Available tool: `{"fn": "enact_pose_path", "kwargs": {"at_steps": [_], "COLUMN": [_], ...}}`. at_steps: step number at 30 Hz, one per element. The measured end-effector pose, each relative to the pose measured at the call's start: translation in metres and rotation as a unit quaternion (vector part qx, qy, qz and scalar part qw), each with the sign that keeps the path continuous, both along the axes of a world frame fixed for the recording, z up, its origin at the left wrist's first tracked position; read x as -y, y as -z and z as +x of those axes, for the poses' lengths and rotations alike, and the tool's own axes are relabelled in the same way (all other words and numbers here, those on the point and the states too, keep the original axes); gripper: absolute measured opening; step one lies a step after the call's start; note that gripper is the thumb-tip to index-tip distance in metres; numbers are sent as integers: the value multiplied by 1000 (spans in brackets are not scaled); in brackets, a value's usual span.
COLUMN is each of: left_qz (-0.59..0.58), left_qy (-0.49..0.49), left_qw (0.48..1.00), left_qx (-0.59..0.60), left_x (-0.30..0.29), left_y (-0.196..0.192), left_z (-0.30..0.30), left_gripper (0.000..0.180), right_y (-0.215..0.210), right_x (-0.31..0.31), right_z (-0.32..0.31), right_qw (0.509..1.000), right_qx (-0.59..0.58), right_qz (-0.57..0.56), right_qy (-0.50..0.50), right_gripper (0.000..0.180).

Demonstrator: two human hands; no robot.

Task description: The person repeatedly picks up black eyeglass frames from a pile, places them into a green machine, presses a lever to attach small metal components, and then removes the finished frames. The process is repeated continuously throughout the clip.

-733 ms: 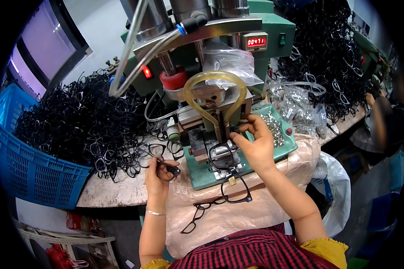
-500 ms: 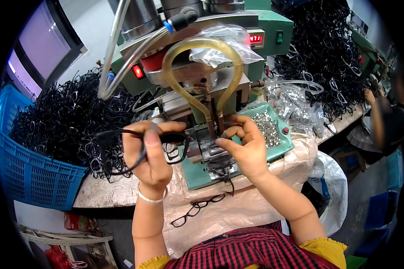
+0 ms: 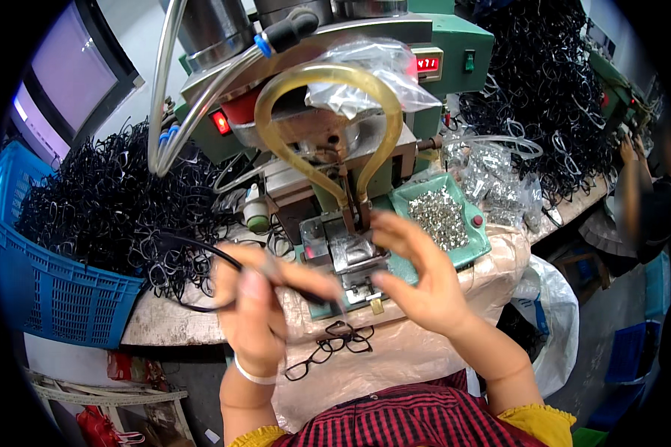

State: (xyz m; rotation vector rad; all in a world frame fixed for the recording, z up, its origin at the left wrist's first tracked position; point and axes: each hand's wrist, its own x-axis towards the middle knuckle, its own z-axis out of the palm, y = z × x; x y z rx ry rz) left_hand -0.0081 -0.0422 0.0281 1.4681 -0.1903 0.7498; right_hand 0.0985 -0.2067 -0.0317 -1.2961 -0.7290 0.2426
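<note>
My left hand [image 3: 255, 309], smeared by motion, is closed around a black eyeglass frame [image 3: 212, 249]; its thin dark arms stick out to the left, and the fingers cover much of it. My right hand [image 3: 425, 279] is at the front of a green press [image 3: 455, 59], thumb and fingers apart with nothing visible between them. Just left of its fingertips is the press's metal fixture [image 3: 354, 253], beneath a looped yellowish tube [image 3: 384, 89]. Below the fixture, black eyeglass frames [image 3: 300, 370] lie on the pale cover, partly overlapping.
A green tray [image 3: 466, 257] of small metal parts stands right of the fixture, beside clear bags [image 3: 499, 179] of parts. Heaps of dark eyeglass frames [image 3: 119, 194] fill the left, with a blue basket [image 3: 60, 290]. Another person's hand [image 3: 630, 151] shows far right.
My left hand has moved down and slightly right, away from the fixture, with the eyeglass frame. My right hand has drawn back toward me and its fingers have opened.
</note>
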Motion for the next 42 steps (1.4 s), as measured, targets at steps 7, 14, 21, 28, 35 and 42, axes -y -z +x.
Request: {"fn": "enact_pose_path", "kwargs": {"at_steps": [7, 14, 21, 28, 35, 42], "left_qz": [-416, -432, -412, -136, 488, 559], "left_qy": [345, 277, 282, 233, -449, -455], "left_qw": [756, 780, 798, 867, 676, 590], "left_qx": [-368, -358, -337, -418, -321, -363], "left_x": [31, 40, 37, 2, -192, -231], "left_y": [53, 59, 66, 70, 74, 189], "left_z": [4, 10, 9, -40, -110, -26], "left_gripper": [20, 20, 21, 33, 22, 37], "right_y": [89, 72, 78, 88, 88, 96], "right_x": [85, 50, 8, 2, 15, -9], "right_z": [50, 98, 107, 121, 117, 118], "right_qw": [787, 832, 797, 732, 903, 957], "right_qx": [273, 275, 380, 418, 271, 92], "right_qz": [-426, -320, -344, -443, -201, -125], "right_qy": [354, 359, 318, 306, 266, 246], "right_gripper": [23, 9, 10, 13, 13, 10]}}
